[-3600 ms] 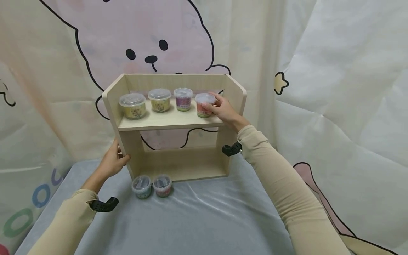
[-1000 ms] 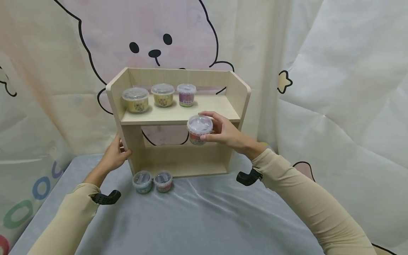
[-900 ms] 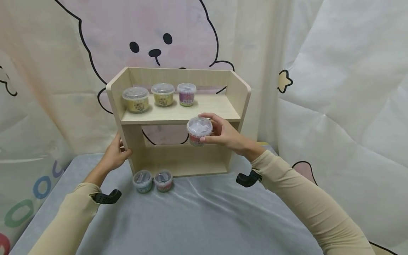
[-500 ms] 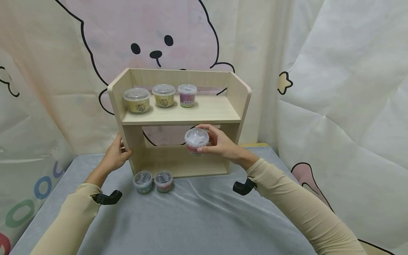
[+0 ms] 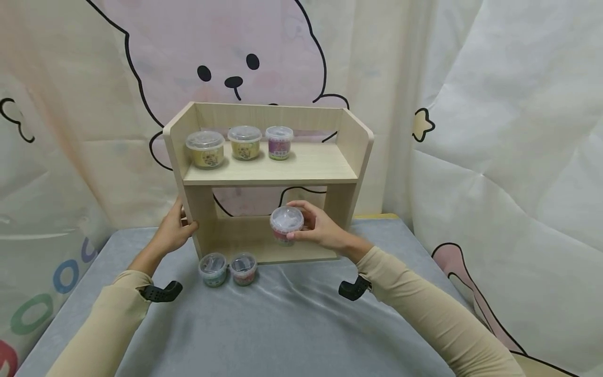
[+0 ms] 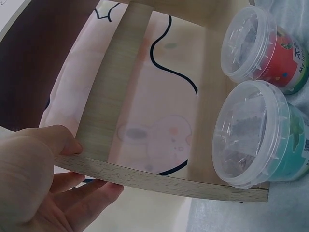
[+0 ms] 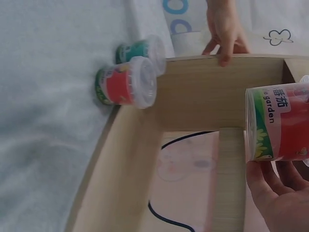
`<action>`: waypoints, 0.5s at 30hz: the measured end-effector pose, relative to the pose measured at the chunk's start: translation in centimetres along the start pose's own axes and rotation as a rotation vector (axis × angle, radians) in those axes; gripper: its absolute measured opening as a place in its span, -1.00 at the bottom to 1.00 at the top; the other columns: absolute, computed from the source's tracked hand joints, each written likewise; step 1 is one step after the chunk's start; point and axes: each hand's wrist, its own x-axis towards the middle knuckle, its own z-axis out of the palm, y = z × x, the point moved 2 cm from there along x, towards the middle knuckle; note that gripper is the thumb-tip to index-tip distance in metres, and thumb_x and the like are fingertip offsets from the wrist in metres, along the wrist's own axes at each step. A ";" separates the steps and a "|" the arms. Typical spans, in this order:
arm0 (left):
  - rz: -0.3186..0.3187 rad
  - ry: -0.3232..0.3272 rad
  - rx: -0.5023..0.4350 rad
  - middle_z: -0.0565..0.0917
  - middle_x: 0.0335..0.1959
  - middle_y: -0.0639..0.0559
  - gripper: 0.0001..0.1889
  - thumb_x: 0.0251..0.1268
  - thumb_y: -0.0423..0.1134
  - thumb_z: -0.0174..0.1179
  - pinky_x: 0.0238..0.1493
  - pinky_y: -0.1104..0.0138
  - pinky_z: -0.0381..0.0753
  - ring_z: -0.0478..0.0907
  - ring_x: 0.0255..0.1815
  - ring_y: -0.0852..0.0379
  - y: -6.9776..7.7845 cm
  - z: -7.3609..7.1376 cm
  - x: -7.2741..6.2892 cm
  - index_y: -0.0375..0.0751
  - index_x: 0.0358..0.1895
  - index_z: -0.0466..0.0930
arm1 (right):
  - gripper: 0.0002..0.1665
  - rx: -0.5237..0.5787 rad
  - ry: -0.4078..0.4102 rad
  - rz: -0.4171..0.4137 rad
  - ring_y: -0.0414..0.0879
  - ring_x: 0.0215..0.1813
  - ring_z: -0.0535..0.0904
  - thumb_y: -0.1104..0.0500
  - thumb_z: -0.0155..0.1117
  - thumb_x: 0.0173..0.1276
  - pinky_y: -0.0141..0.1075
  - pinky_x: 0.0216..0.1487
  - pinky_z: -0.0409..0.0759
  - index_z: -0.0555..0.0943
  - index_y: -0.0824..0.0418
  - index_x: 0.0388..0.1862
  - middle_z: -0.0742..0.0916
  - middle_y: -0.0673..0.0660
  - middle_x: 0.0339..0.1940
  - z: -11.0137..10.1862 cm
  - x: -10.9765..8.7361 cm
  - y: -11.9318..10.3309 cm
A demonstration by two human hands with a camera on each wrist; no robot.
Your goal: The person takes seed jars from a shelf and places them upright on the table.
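In right-wrist view only: "garden" lettering on red cup | right fingers grasping it | left fingers gripping shelf

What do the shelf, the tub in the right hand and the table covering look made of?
Shelf: pale wood or wood-effect board, smooth, matt; faint grain shows. Tub in the right hand: probably clear, glossy plastic, judging by highlights on its see-through lid. Table covering: likely soft fabric, perhaps velvety, given its folds and gentle sheen.
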 end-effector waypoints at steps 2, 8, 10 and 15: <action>-0.004 -0.002 0.004 0.16 0.51 -0.54 -0.02 0.38 -0.49 0.02 -0.04 -0.22 0.70 0.42 0.27 -0.66 0.0 0.0 0.0 0.15 0.66 -0.38 | -0.14 0.010 0.002 0.017 -0.16 0.11 0.61 0.37 0.39 0.28 -0.40 0.06 0.67 0.22 0.30 0.50 0.56 0.45 0.27 0.2 0.0 0.5; -0.031 -0.007 0.008 0.16 0.51 -0.54 -0.03 0.39 -0.49 0.02 0.00 -0.25 0.68 0.41 0.29 -0.65 0.1 0.0 0.1 0.12 0.66 -0.38 | -0.17 0.010 -0.006 0.046 -0.11 0.14 0.61 0.43 0.34 0.30 -0.38 0.08 0.66 0.22 0.31 0.49 0.56 0.45 0.29 0.8 0.1 1.6; -0.033 -0.006 0.004 0.16 0.51 -0.55 -0.03 0.38 -0.48 0.03 0.01 -0.25 0.68 0.40 0.30 -0.64 0.2 0.0 0.1 0.11 0.66 -0.37 | -0.18 0.011 -0.013 0.056 -0.09 0.15 0.61 0.42 0.34 0.31 -0.37 0.10 0.66 0.22 0.30 0.49 0.56 0.44 0.29 1.0 0.0 1.9; -0.033 -0.005 -0.006 0.17 0.51 -0.53 -0.03 0.38 -0.49 0.03 0.02 -0.27 0.66 0.40 0.31 -0.64 0.4 0.1 0.1 0.12 0.66 -0.35 | -0.20 0.012 -0.008 0.078 -0.08 0.17 0.60 0.39 0.36 0.31 -0.36 0.12 0.64 0.24 0.28 0.47 0.56 0.41 0.29 1.5 0.0 2.9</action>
